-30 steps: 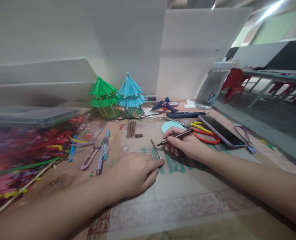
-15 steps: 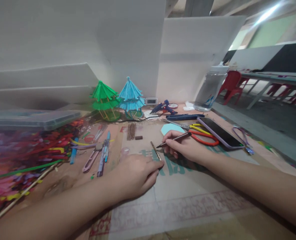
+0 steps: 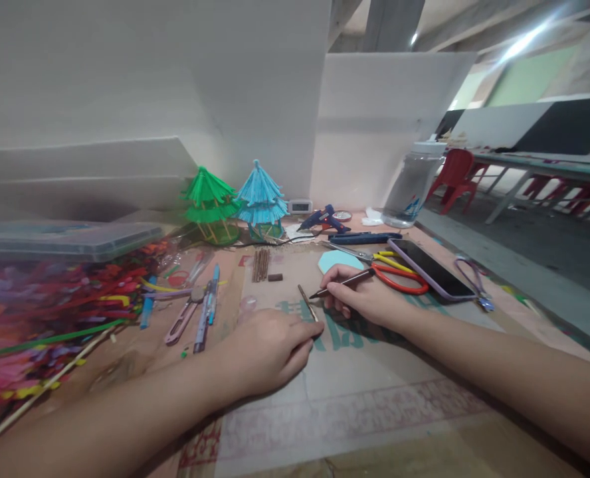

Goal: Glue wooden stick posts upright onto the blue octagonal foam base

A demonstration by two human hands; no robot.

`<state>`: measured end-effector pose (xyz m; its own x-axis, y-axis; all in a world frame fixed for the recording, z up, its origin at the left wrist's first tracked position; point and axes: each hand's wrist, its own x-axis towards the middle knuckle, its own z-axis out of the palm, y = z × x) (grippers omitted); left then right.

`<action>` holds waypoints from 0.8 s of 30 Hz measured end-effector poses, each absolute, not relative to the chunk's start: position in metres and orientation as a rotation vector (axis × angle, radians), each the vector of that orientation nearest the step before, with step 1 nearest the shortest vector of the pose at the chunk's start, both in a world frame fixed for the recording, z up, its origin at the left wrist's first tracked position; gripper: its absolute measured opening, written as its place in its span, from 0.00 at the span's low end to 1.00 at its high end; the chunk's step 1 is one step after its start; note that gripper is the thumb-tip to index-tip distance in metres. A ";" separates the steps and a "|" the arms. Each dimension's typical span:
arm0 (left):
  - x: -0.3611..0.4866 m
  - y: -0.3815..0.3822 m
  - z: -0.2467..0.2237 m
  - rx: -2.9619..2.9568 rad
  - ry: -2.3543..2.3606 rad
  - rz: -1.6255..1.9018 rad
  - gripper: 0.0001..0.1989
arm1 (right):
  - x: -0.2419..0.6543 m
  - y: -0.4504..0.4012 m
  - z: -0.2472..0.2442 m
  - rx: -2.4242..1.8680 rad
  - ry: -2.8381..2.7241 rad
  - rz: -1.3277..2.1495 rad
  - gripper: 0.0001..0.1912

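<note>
Right hand point(image 3: 355, 297) still grips the marker point(image 3: 359, 277), tip just beside the stick point(image 3: 305, 300) as before.

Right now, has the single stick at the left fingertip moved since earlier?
No, not visibly: measured against the brown cap, the stick lies as before, to its right and nearer the person.

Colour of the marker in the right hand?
The marker looks dark brown, close to black; it shows best in the head view.
</note>
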<state>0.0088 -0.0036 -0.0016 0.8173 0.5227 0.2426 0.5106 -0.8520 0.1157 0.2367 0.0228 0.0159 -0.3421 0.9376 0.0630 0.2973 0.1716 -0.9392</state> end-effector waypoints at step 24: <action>0.010 -0.001 0.000 2.918 0.820 0.382 0.18 | 0.237 0.023 0.016 -1.207 -1.853 1.029 0.10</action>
<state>0.0098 -0.0008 0.0005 0.8251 0.5226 0.2148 0.5009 -0.8524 0.1500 0.2368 0.0227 0.0160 -0.3310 0.9356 0.1232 0.3901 0.2545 -0.8849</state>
